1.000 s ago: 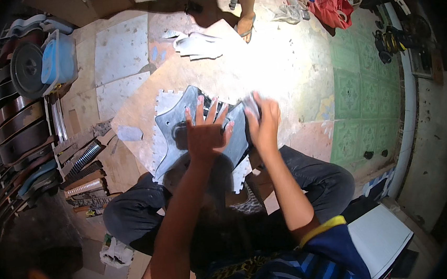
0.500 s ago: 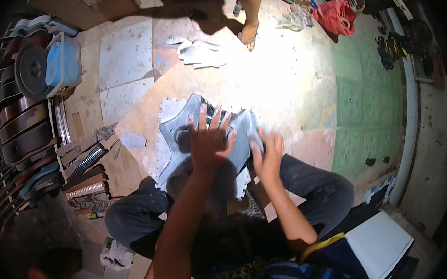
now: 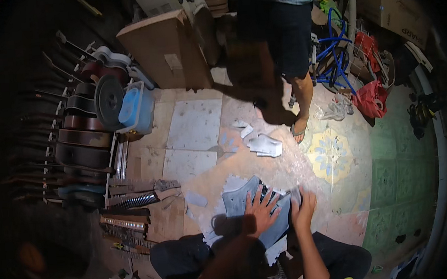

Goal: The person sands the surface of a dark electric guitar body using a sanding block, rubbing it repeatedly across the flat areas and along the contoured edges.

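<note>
A grey guitar body [image 3: 233,200] lies in front of my bent legs, on a pale mat [image 3: 276,251] with jigsaw edges. Flat on its face rests my left hand [image 3: 261,210], fingers spread. At the body's right edge, my right hand [image 3: 304,205] has its fingers bent together around a small greyish piece, too blurred to name. Shadow covers the lower part of the body and my forearms.
Beyond the mat, folded pale sheets [image 3: 266,145] lie on the tiles, near a standing person's sandalled foot [image 3: 299,127]. Guitars hang in a rack [image 3: 83,127] at left, beside a clear tub [image 3: 145,111]. Guitar necks [image 3: 141,199] lie below; a red bag [image 3: 371,100] sits far right.
The view has tilted up, showing more of the standing person and a cardboard box. My left hand stays flat on the body; my right hand's fingers have closed in at its edge.
</note>
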Demonstrator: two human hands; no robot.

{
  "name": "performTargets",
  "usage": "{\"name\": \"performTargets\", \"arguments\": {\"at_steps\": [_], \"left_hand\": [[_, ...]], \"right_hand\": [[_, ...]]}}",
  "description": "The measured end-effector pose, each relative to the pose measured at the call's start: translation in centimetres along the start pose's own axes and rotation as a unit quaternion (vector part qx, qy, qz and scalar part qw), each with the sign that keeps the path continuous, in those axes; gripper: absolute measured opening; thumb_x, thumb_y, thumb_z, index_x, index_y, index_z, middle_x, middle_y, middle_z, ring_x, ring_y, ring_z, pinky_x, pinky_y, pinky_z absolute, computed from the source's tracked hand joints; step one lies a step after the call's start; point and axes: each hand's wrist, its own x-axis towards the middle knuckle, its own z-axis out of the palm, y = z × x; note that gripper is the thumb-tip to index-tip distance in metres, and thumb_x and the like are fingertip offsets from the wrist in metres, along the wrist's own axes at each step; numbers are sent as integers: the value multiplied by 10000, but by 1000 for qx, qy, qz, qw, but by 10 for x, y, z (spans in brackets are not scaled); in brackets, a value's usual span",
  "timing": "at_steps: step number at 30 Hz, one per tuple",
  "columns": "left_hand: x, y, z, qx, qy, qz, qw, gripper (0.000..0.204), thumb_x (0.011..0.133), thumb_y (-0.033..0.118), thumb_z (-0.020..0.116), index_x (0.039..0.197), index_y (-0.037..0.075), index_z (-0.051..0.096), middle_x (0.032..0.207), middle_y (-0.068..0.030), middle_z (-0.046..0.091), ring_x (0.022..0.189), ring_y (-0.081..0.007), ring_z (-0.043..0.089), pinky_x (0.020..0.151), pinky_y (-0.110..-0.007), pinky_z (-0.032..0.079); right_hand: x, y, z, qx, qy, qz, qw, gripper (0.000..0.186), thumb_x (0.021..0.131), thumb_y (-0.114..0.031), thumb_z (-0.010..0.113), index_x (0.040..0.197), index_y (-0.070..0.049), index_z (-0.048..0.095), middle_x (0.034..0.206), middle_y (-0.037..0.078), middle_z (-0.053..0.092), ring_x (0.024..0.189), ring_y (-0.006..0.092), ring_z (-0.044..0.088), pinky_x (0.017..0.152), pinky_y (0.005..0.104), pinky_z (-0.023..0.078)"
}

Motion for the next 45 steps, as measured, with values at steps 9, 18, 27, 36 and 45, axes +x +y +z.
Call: {"name": "performTargets", "arguments": {"at_steps": [9,18,27,36,45], "left_hand": [[12,7,2,37,-5,15,999,516,1000,463,532,1458,230,577,1571,-75,468,1516,-361,294,1176,-670,219],[13,13,6,16,84,12,996,460,910,425,639,1304,197,710,1459,-92,594,1448,-383,420,1158,-676,247],[9,9,15,15,71,25,997,450,904,417,650,1303,220,716,1484,-58,574,1479,-364,368,1174,-668,231],[10,7,10,21,66,26,997,453,924,430,640,1326,230,699,1509,-48,546,1488,-353,359,1181,-659,235],[11,4,12,12,61,25,998,470,932,438,631,1344,219,684,1532,-49,516,1499,-350,324,1181,-664,232]], "right_hand": [[25,9,-4,39,-5,-7,999,463,854,-96,725,1310,-93,649,1173,262,557,1157,455,512,1044,521,367],[5,16,-4,-31,1,4,999,476,855,-123,749,1321,-124,653,1245,263,555,1194,458,518,1030,531,387],[-3,5,-13,-51,7,-1,999,478,858,-139,754,1326,-137,652,1220,226,569,1182,447,527,1022,533,393],[-39,9,-19,-37,-2,-4,999,467,872,-150,749,1329,-149,650,1233,222,559,1188,435,521,1007,513,397],[-76,14,-30,-58,-16,-12,998,476,854,-144,753,1321,-143,661,1237,235,548,1183,434,517,1035,509,377]]}}
